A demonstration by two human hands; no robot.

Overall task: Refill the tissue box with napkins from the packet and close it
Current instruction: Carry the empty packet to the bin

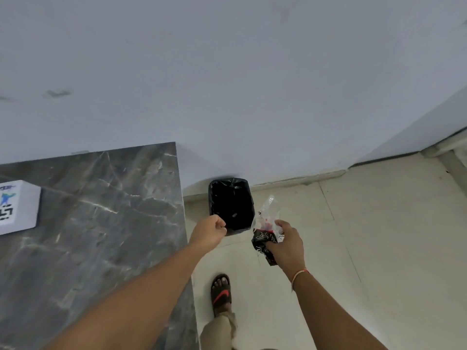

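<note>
My right hand grips a crumpled plastic napkin packet, part clear, part black with red and white print. It hangs in the air just right of a black-lined waste bin on the floor by the wall. My left hand is a closed fist at the bin's near left rim; whether it pinches the liner I cannot tell. At the far left edge of the counter, a white box with a printed code is partly cut off. No napkins are visible.
A dark grey marble counter fills the lower left, its edge running down beside my left forearm. Pale floor tiles spread to the right. My sandalled foot stands below the bin. A white wall rises behind.
</note>
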